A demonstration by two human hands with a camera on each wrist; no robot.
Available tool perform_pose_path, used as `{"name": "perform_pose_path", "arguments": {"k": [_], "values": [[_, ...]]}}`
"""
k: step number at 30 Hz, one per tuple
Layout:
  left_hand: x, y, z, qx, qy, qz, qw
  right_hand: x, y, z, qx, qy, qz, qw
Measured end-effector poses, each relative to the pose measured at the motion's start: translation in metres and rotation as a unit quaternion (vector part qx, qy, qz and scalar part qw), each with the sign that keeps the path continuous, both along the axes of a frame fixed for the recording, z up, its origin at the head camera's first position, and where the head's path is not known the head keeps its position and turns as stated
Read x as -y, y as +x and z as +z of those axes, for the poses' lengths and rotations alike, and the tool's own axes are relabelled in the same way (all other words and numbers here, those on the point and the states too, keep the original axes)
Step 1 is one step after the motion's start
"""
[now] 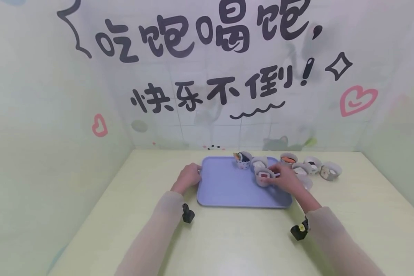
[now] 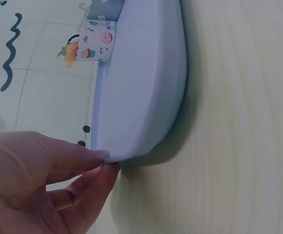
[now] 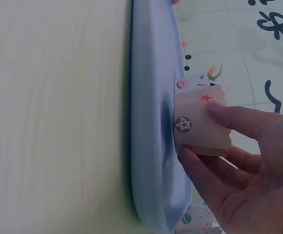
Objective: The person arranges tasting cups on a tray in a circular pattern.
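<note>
One left hand [image 1: 189, 176] pinches the left rim of one smooth, round-cornered rectangular blue tray [image 1: 224, 186] on a wood-grained table [image 1: 224, 237]. On the tray's far right half stand two paper cups [image 1: 243, 165]; just nearer, the right hand [image 1: 285, 178] grasps a third, scalloped, star-printed cup [image 3: 195, 112]. Farther right stand at least four filled round cups [image 1: 329, 174].

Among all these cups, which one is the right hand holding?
The star-printed cup, with a red-centred white piece inside: the right hand pinches it. Two cups stand behind it, the others right of the tray.
</note>
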State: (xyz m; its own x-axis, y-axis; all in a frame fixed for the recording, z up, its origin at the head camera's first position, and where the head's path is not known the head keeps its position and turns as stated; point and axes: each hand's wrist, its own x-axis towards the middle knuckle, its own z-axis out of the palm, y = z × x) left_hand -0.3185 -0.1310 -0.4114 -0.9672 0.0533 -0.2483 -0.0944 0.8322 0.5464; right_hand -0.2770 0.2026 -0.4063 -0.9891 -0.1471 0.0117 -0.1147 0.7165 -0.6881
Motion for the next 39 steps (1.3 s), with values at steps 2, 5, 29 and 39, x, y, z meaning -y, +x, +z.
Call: {"name": "perform_pose_path", "arguments": {"k": [2,5,29,39], "values": [[0.000,0.001,0.000,0.002,0.000,0.000,1.0000,0.001,-0.001,-0.003,0.005,0.007,-0.004,1.0000],[-0.001,0.001,0.000,0.004,-0.006,0.000,1.0000,0.002,-0.002,-0.006,0.018,0.012,-0.012,0.9997],[-0.007,-0.008,0.003,0.000,-0.018,-0.022,0.9996,-0.008,-0.001,0.019,0.027,-0.023,-0.006,0.9994],[-0.001,-0.003,0.004,-0.009,-0.012,-0.024,0.9996,-0.023,0.011,0.046,0.015,-0.039,-0.006,0.9991]]}}
